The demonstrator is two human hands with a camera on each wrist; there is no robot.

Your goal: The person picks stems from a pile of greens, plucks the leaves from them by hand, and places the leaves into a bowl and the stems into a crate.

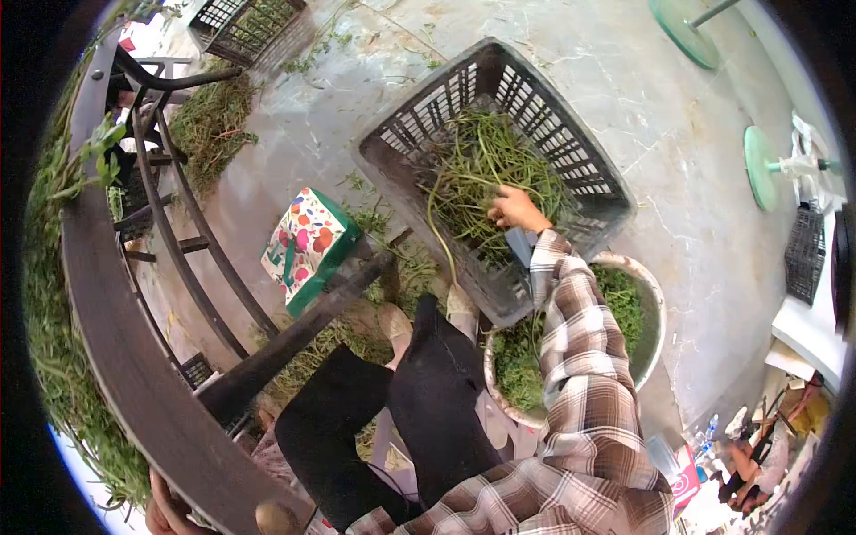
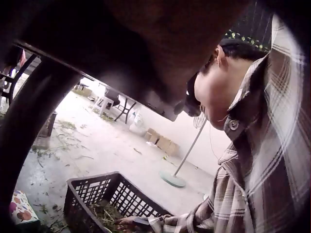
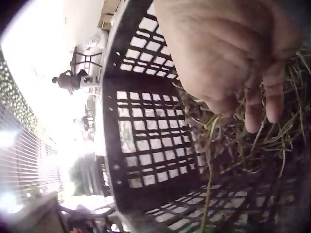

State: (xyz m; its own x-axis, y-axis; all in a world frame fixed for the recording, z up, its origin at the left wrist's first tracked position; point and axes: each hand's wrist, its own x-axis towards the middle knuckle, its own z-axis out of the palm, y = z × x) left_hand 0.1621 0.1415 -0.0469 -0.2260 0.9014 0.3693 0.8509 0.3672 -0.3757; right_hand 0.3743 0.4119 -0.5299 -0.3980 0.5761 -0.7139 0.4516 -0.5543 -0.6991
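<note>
My right hand (image 1: pixel 517 209) reaches down into a black plastic crate (image 1: pixel 571 116), over a tangled heap of green stems (image 1: pixel 481 160). In the right wrist view its fingers (image 3: pixel 252 109) hang loosely, slightly bent, with the tips at the stems and nothing plainly gripped. A long stem trails over the crate's near side, close to this hand. My left hand (image 2: pixel 180 43) is a dark, close shape at the top of the left wrist view; I cannot tell what its fingers do.
A white-rimmed tub (image 1: pixel 655 294) of leafy greens stands beside the crate, under my right sleeve. A patterned bag (image 1: pixel 308 241) is left of it. A dark curved table edge (image 1: pixel 116 339) with leafy stems runs along the left. Another crate (image 1: pixel 245 27) and plant scraps lie farther off.
</note>
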